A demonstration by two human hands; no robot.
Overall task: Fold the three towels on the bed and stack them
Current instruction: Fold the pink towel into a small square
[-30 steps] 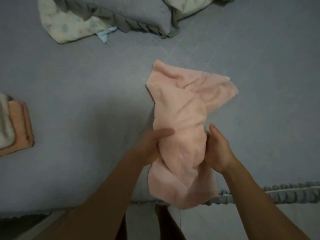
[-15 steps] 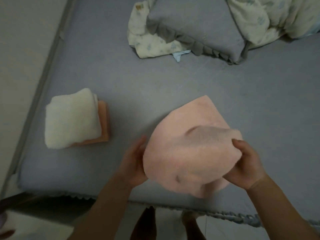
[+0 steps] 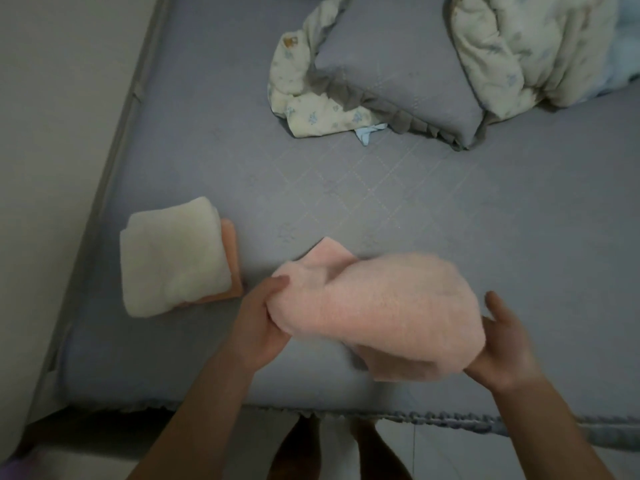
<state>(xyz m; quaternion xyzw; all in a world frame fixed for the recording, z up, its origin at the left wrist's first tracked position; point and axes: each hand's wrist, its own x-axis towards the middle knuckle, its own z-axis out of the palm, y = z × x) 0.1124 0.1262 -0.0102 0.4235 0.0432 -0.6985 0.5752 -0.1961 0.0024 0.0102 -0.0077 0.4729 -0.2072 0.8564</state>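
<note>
A pale pink towel (image 3: 381,306), folded into a bundle, hangs above the near part of the grey bed (image 3: 381,202) between both hands. My left hand (image 3: 259,320) grips its left end, thumb on top. My right hand (image 3: 502,348) supports the right end from below and the side, with fingers spread. To the left lies a stack: a folded white towel (image 3: 173,261) on top of a folded orange towel (image 3: 230,258), of which only the right edge shows.
A grey ruffled pillow (image 3: 398,71) and a crumpled floral quilt (image 3: 526,46) lie at the back of the bed. A pale wall (image 3: 52,133) runs along the left side. The bed's ruffled near edge (image 3: 450,417) is just below my forearms.
The pink towel has gone from a loose hanging shape to a compact bundle and has moved left toward the stack. My right hand's grip has opened into a supporting hold. The view has shifted left.
</note>
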